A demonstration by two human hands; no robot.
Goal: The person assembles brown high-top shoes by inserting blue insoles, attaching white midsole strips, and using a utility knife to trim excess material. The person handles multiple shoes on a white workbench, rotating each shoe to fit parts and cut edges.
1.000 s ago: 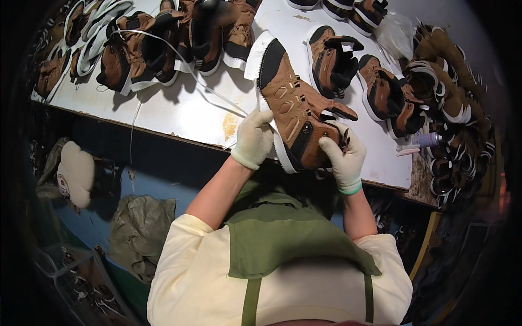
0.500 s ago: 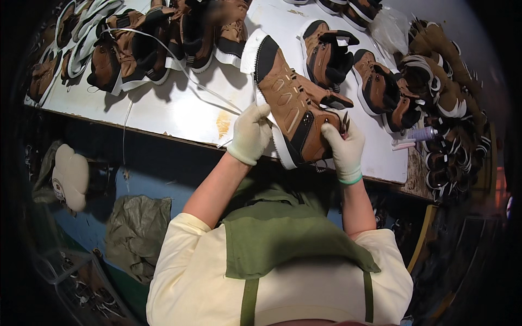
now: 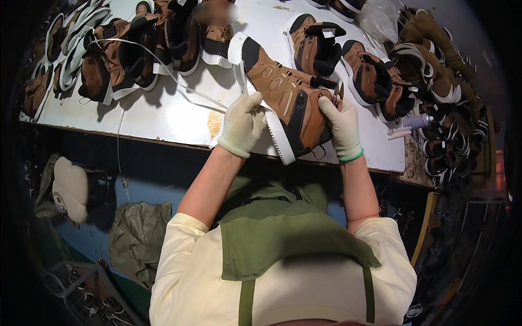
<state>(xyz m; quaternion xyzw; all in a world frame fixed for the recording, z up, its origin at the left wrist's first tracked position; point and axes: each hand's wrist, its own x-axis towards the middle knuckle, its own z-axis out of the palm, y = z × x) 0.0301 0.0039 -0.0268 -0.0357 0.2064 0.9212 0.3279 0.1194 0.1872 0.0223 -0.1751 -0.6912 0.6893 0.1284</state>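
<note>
A brown and black work boot [image 3: 280,89] with a white toothed sole edge is held tilted over the table's front edge, its toe up and to the left. My left hand [image 3: 243,122], in a pale knit glove, is closed at the boot's white sole edge. A thin white strip [image 3: 190,89] runs across the table to that hand; whether the fingers pinch it too is hidden. My gloved right hand [image 3: 342,122] grips the boot's heel and collar, thumb on the brown leather. Dark-bladed snips [image 3: 339,93] stick up from between its fingers.
Similar boots [image 3: 117,60] crowd the white table [image 3: 163,117] at the back left, and others [image 3: 370,76] stand behind my right hand. A purple-white tube [image 3: 418,121] lies at the right end. More shoes are heaped beyond it. A beige cushion [image 3: 70,187] is at lower left.
The boot has shifted slightly left and tipped further over, so more of its white sole edge shows. Both hands moved with it and keep their hold. The whole view has shifted a little.
</note>
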